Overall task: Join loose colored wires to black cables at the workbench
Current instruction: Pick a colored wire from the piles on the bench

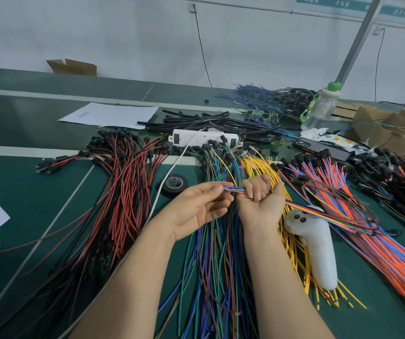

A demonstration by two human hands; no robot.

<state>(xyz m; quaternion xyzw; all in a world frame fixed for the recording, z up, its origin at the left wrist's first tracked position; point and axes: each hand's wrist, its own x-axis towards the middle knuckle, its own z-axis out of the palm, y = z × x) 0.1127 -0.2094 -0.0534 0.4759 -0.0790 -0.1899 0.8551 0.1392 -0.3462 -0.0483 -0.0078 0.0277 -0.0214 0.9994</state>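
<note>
A: Your fingers (211, 189) on the left hand (201, 209) are lightly curled. The forefinger and thumb pinch only the tips of the coloured wires (230, 189), while the other fingers lie loose, palm up. I take it you pinch that lightly so the ends can be levelled against each other.

B: Just beside that pinch, your right hand (260, 204) is a tight fist round the same wires. It holds them up off the bench (37, 192), I'd say to stop any strand sliding while you square the tips.

A: Beyond that fist, the black cables (267, 129) lie heaped at the back, well apart from what you hold. By my reckoning the joining itself is not yet begun.

B: Further right, the wires leave your fist and slant down across the top of the white handle (318, 248). They end near the orange and blue wires (392, 241). With the slack lying there, your grip probably carries less weight.
</note>
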